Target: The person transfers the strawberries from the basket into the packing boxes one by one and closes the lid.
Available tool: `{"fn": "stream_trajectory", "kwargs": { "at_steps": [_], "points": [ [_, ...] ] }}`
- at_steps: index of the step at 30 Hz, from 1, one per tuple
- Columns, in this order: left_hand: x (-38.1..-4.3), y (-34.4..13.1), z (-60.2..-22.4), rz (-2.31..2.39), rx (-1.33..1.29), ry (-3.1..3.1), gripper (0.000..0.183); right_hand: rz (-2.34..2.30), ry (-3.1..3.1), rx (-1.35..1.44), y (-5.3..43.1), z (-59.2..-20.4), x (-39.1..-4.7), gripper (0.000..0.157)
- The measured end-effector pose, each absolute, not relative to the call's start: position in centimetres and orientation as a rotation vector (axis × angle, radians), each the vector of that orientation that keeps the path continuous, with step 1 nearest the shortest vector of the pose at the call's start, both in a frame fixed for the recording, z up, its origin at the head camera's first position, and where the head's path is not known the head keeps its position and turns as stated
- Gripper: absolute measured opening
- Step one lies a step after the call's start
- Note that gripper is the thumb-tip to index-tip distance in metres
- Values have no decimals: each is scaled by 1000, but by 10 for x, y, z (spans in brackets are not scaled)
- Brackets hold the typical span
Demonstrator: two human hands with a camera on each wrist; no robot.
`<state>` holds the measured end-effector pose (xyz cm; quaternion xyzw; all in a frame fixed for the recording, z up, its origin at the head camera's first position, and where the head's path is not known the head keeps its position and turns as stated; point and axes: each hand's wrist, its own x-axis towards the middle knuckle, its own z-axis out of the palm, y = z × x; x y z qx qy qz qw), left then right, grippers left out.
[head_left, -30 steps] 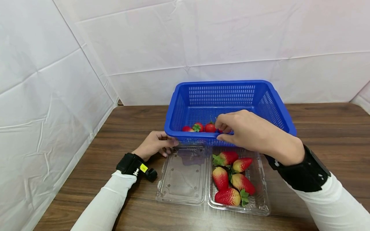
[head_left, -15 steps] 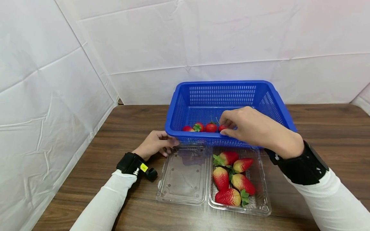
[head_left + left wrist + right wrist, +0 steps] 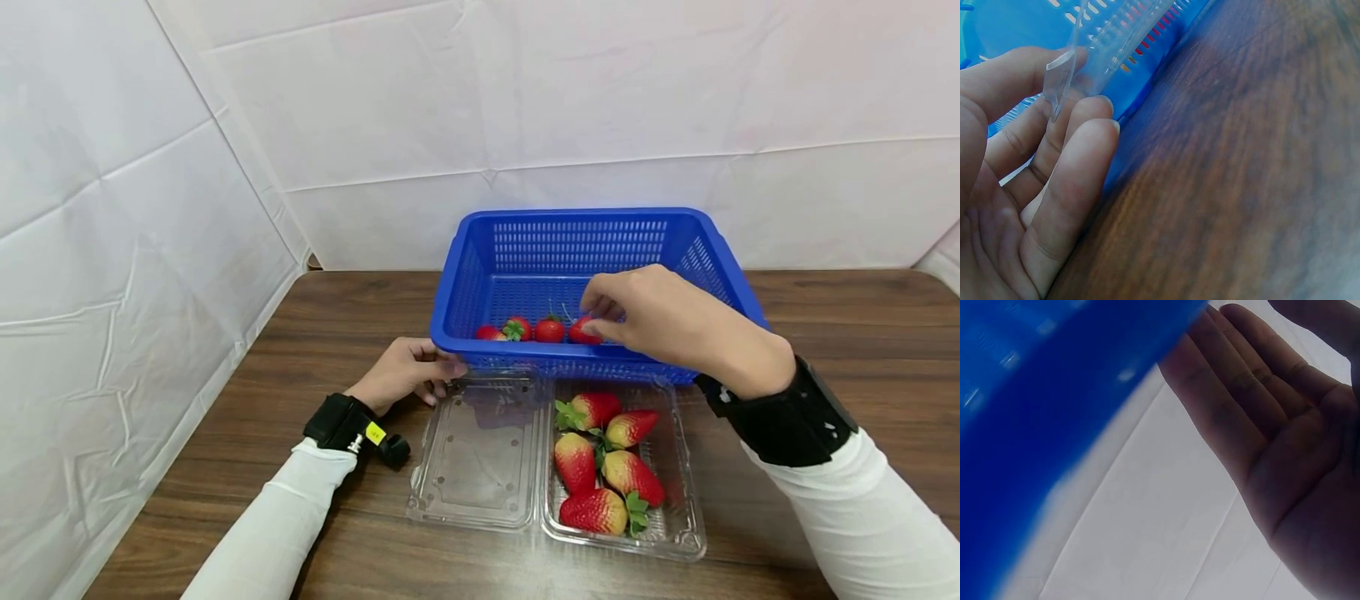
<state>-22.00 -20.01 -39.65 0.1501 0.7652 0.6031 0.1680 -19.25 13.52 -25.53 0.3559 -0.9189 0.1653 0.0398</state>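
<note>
In the head view, my right hand (image 3: 660, 321) reaches over the near rim of the blue basket (image 3: 600, 352). Its thumb and fingertips close round a strawberry (image 3: 581, 330) inside. Only the palm and part of the fingers show in the right wrist view; the basket wall and frame edge hide the tips. My left hand (image 3: 405, 373) pinches the corner tab (image 3: 1059, 78) of the clear clamshell lid (image 3: 480, 458) between thumb and index finger. The clamshell tray (image 3: 671, 467) lies to the lid's right, with several strawberries (image 3: 594, 510) in it.
More red fruit (image 3: 549, 331) lies along the basket's near wall, left of my right hand. The basket stands right behind the clamshell on the wooden table (image 3: 337, 317). A white cloth (image 3: 360, 100) hangs behind the table and along its left side.
My right hand has shifted slightly right and up, uncovering more of the strawberry at its fingertips. My left hand and the clamshell have stayed in place.
</note>
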Motion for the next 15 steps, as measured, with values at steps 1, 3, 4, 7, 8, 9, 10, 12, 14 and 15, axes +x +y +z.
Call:
{"fn": "stream_trajectory", "kwargs": {
  "at_steps": [1,3,4,7,8,9,10,12,14,15],
  "points": [
    [-220,-200,-396,1713,427,2179,26,503,-2813,1089,136,-255,-193,14],
    [-220,-200,-396,1710,427,2187,26,496,-2808,1075,138,-254,-195,14],
    [-220,-200,-397,1707,428,2192,26,491,-2804,1066,139,-253,-195,15],
    [-221,-200,-397,1703,419,2203,25,491,-2794,1036,141,-251,-197,15],
    [-221,-200,-397,1702,415,2206,25,494,-2790,1025,141,-251,-197,15],
    [-221,-200,-397,1699,413,2209,25,495,-2785,1018,142,-251,-198,15],
    [-221,-200,-397,1700,411,2207,25,499,-2781,1012,142,-250,-198,15],
    [-220,-199,-397,1706,408,2198,25,506,-2776,1004,143,-250,-198,15],
    [-220,-199,-397,1710,410,2189,25,509,-2776,1000,143,-249,-198,15],
    [-220,-199,-397,1711,410,2184,26,510,-2776,1000,143,-249,-198,15]
  ]
}}
